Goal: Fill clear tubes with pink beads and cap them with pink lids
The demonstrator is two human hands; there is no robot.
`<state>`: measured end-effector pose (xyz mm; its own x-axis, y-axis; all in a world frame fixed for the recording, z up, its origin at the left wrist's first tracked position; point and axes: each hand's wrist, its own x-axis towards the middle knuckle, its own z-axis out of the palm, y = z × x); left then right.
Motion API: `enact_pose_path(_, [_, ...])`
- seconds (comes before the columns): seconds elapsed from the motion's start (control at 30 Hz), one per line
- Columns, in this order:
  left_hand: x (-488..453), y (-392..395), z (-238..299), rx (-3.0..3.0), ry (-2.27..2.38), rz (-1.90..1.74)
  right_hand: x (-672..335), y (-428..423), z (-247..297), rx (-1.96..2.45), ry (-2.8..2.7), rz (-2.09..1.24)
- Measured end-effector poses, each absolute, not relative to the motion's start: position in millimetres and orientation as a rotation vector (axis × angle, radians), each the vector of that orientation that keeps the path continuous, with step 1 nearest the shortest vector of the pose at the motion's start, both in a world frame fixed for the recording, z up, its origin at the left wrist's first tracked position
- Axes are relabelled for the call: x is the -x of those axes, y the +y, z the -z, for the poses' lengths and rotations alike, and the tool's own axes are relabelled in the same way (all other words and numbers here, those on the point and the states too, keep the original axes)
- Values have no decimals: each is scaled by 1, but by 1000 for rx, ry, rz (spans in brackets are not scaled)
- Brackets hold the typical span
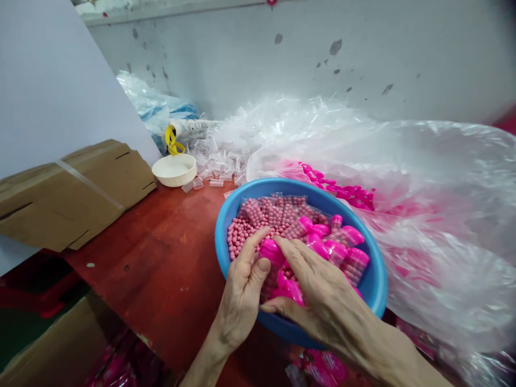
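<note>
My left hand (pixel 244 287) is closed around a small clear bottle filled with pink beads, its bright pink cap (pixel 271 251) showing between thumb and fingers. My right hand (pixel 322 287) curves over the same bottle from the right, fingertips by the cap and thumb low near its base. Bright pink pieces (pixel 291 289) show under the right palm; whether that hand grips them I cannot tell. Both hands are over a blue basin (pixel 221 236). Loose pink beads (pixel 237 236), bead-filled clear tubes (pixel 276 216) and several pink-capped bottles (pixel 357 263) lie inside it.
Behind the basin spreads a clear plastic bag (pixel 423 161) with pink caps (pixel 355 196). Empty clear tubes (pixel 221 161) are heaped at the back. A white round dish (pixel 174 170), yellow tape (pixel 172 141) and flattened cardboard (pixel 76 188) sit left on the red tabletop (pixel 173 252).
</note>
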<state>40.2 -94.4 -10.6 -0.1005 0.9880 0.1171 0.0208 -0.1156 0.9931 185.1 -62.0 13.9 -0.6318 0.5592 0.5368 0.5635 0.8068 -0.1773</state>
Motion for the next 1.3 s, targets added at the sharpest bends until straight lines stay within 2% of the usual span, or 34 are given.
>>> enact_pose_path(0.37, [-40,-93,14,-1289,1132,-1382,-172,-63,-10,744,-2360,276])
enact_pose_path(0.7, [-43,-90,13,-1125,1133,-1380,-168,-54,10,724,-2211,90])
enact_pose_path(0.9, [-47,-78,6,-1023,1020,-1176,-183,-50,5,840,-2187,110])
enact_pose_path(0.97, [-47,-76,6,-1014,988,-1140,-193,-47,-7,857,-2268,-90])
enact_pose_path(1.07, [-47,-77,10,-1000,959,-1098,-205,-37,-28,937,-2271,-697])
enact_pose_path(1.17, [-48,-79,14,-1004,935,-1036,-199,-23,-39,1191,-1947,-1228])
enact_pose_path(1.3, [-48,-82,9,-1091,1004,-927,-172,-16,-38,1220,-1827,-1589])
